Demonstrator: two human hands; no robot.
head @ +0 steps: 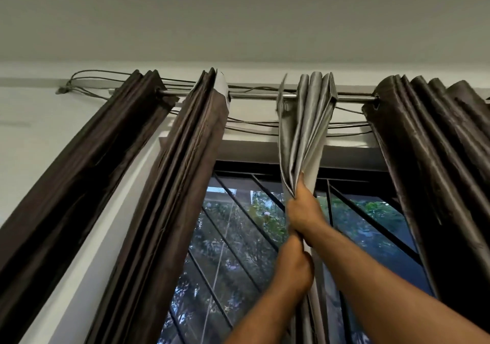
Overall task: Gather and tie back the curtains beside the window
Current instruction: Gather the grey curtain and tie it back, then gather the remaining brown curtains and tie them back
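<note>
Grey curtain (305, 131) hangs bunched below the middle of the rod (254, 95); right grip (305, 208), nearer the rod, and left grip (294, 264) beneath both clench its folds. Best keep them squeezed tight while tying.

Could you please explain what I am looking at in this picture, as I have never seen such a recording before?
There is no machine here: a person wears a camera on the head, and this single view looks up from it at a window. The two bare arms are the person's own. The right hand, higher, and the left hand, just below it, each have a grip on a bunched silver-grey curtain hanging from a metal rod. On either side hang dark brown curtains.
</note>
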